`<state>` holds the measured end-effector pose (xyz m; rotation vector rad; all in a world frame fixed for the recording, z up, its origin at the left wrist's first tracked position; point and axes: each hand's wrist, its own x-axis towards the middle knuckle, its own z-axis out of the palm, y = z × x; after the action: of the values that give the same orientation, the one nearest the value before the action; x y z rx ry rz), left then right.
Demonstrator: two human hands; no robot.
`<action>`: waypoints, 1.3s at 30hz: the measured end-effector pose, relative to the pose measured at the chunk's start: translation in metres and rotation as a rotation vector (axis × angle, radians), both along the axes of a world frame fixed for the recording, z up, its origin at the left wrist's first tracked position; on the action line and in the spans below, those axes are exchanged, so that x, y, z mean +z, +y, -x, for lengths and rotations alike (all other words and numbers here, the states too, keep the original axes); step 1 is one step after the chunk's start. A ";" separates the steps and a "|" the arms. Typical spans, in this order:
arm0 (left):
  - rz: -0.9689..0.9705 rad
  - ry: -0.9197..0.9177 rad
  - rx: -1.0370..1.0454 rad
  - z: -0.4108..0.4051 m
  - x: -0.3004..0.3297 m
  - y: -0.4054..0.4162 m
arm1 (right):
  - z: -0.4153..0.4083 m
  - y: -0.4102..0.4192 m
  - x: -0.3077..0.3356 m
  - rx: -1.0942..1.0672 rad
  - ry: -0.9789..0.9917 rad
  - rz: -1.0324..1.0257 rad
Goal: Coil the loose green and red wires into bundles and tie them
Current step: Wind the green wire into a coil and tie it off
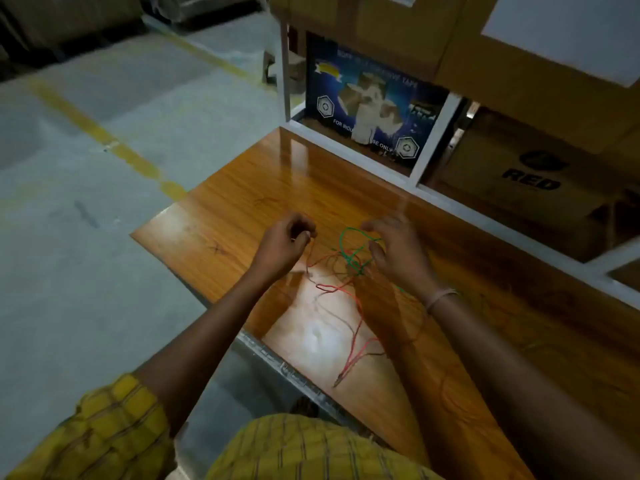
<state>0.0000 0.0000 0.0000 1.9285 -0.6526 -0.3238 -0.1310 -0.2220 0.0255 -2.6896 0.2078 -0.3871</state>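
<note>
A thin red wire [337, 289] lies in loose loops on the wooden table [221, 216], trailing toward the near edge where its bare end rests. My left hand [285, 242] pinches one end of this red wire between thumb and fingers, just above the tabletop. A green wire [348, 251] sits tangled in a small loop among the red strands, between my two hands. My right hand [398, 251] hovers over the green loop with fingers spread and curled; the fingertips are at the wire, and I cannot tell if they grip it.
White shelving [433, 133] stands behind the table, holding a blue tape carton [374, 105] and brown cardboard boxes [519, 174]. Grey concrete floor with a yellow painted line [104, 136] lies to the left. The table's metal edge [287, 368] is close to my body.
</note>
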 end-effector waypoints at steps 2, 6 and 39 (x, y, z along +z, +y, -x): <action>-0.050 -0.021 -0.070 -0.008 0.001 -0.007 | -0.006 0.002 -0.004 -0.020 0.088 0.087; -0.163 -0.030 -0.190 -0.007 0.006 -0.028 | -0.008 0.003 -0.008 -0.034 0.210 0.128; 0.257 0.728 -0.548 -0.017 0.077 -0.098 | -0.001 -0.050 0.040 -0.229 0.080 -0.562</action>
<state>0.0174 -0.0981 0.0768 1.2238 -0.6673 -1.1590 -0.1295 -0.2722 0.0659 -2.1325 0.5612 -0.2409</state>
